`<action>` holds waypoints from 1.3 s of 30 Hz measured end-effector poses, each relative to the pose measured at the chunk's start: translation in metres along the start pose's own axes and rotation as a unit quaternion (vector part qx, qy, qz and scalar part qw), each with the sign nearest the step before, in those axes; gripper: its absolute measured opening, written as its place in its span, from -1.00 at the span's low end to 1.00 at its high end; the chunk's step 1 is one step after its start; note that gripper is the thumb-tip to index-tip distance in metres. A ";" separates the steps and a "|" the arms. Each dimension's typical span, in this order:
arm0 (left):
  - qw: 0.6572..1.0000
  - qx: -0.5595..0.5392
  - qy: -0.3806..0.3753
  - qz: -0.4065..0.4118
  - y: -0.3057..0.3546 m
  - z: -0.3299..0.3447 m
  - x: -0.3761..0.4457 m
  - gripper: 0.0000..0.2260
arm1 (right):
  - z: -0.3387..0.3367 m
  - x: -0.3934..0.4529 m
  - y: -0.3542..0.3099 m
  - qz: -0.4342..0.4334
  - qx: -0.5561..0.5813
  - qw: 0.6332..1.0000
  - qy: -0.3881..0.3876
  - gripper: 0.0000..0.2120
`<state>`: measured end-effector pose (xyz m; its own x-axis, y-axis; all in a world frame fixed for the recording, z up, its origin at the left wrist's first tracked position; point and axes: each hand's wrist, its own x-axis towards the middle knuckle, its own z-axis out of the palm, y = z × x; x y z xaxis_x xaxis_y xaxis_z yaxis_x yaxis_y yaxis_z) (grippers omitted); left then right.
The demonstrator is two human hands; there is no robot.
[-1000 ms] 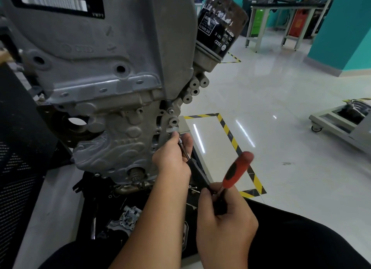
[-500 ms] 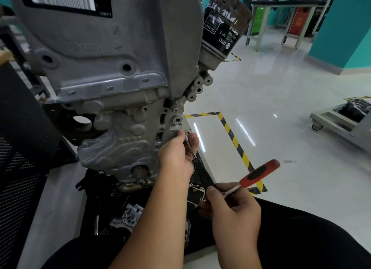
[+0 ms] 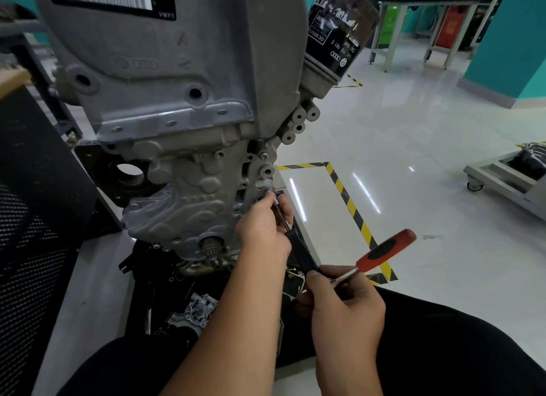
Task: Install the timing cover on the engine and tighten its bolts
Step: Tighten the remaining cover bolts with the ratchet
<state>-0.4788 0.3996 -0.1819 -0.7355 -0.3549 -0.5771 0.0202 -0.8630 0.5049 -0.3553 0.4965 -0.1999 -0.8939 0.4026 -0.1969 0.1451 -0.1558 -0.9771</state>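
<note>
**Ratcheting a side bolt on the timing cover**

Left hand (image 3: 266,227) pinches the extension bar (image 3: 282,218) up near its socket end, fingers curled round it, steadying the tip on a bolt (image 3: 267,184) at the right edge of the timing cover (image 3: 183,200). Right hand (image 3: 342,304) grips the ratchet wrench (image 3: 381,255) low down, close to the head; the red-and-black handle sticks out up and to the right, free of my palm.

The cover already sits against the front of the engine (image 3: 177,70), below the big upper casting; crank snout (image 3: 211,245) pokes out at its bottom. Bolt head itself is mostly hidden by my fingertips, so I can't tell how far it's threaded in.

My read: mid-tightening, this bolt not yet home. To do it well I'd keep the bar square to the bolt axis with the left hand, push lightly inward so the socket doesn't ride off, and swing short strokes. Gripping near the head gives little leverage, fine for run-down; I'd slide out onto the handle for the final snug. Other holes on the flange look open, so more bolts are probably left. Oil filter (image 3: 336,32) is well above, out of the swing.
</note>
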 end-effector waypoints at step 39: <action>0.953 0.206 -0.177 -0.131 -0.011 -0.059 -0.068 -0.82 | -0.015 0.000 -0.022 0.314 0.359 0.861 -0.177 -0.67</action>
<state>-0.3892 0.4118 -0.1855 -0.8628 0.0613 -0.5018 -0.4103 -0.6647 0.6243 -0.3524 0.5138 -0.1799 -0.8267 -0.2445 -0.5067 0.4610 -0.8107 -0.3608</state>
